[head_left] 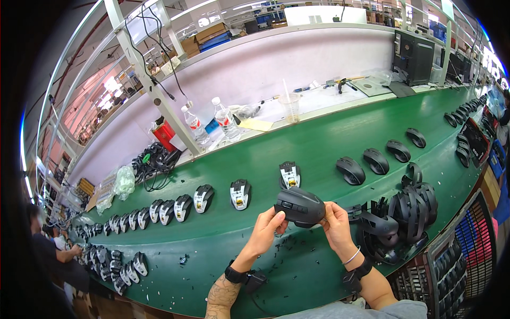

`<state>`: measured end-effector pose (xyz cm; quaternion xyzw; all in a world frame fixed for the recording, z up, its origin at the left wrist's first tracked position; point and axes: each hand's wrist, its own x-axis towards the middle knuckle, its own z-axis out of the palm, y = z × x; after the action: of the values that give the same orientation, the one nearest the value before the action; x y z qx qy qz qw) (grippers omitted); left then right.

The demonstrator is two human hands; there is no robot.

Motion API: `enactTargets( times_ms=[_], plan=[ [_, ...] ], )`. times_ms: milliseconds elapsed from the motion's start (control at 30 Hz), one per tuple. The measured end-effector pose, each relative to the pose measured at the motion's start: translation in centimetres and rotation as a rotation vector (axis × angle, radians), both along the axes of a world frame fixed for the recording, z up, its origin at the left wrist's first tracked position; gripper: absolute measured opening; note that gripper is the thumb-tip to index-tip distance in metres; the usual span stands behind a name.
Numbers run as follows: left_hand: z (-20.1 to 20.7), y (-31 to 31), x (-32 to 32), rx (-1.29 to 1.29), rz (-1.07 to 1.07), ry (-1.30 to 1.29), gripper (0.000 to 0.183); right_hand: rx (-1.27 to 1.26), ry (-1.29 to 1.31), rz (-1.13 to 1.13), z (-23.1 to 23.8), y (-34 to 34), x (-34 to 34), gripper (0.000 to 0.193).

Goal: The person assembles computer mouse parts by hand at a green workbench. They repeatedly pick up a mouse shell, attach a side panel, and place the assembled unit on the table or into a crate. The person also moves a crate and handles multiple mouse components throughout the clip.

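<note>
A black computer mouse (302, 206) is held above the green bench between my two hands. My left hand (267, 229) pinches its left end, near the scroll wheel. At its other end, the fingers of my right hand (338, 225) grip the rounded rear. Just beyond it lies an uncovered mouse (290, 174) with white and yellow inner parts showing. Another open mouse (240, 194) sits to its left, at the end of a long row. Right of my hands is a pile of black plastic shells (413, 204).
Finished-looking black mice (350, 170) line the green bench (319, 133) toward the far right. Small dark bits lie scattered below my hands. Bottles (226, 121) and a plastic cup (290, 108) stand on the back ledge. A black crate (478, 228) is at right; a person (56, 255) works at far left.
</note>
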<state>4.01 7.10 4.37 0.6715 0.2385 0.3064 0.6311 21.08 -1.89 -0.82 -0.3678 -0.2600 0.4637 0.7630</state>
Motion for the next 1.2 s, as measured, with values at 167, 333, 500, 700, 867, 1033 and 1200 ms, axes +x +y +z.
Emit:
enactTargets(
  times_ms=[167, 333, 500, 700, 867, 1033, 1200],
  plan=[
    [-0.5, 0.2, 0.0, 0.028, 0.061, 0.032, 0.041, 0.031, -0.063, -0.032, -0.7, 0.1, 0.1, 0.028],
    [-0.6, 0.1, 0.1, 0.078, 0.069, 0.015, 0.043, 0.046, -0.068, -0.039, -0.9, 0.1, 0.1, 0.028],
    [-0.3, 0.4, -0.2, 0.103, 0.005, 0.003, 0.044, 0.06, -0.07, -0.065, -0.8, 0.1, 0.0, 0.027],
    [0.0, 0.7, -0.4, 0.123, -0.073, -0.018, 0.043, 0.09, -0.075, -0.085, -0.6, -0.1, 0.1, 0.026],
    [0.2, 0.4, -0.4, 0.193, -0.097, -0.023, 0.042, 0.143, -0.128, -0.141, -0.7, -0.2, 0.4, 0.023],
    [0.6, 0.1, -0.7, 0.255, -0.115, 0.055, 0.055, 0.199, -0.094, -0.1, -0.5, -0.4, 0.9, 0.024],
    [0.4, 0.0, 0.6, 0.426, -0.075, -0.254, 0.083, 0.072, 0.153, 0.158, -0.8, -0.1, -1.1, 0.024]
  ],
)
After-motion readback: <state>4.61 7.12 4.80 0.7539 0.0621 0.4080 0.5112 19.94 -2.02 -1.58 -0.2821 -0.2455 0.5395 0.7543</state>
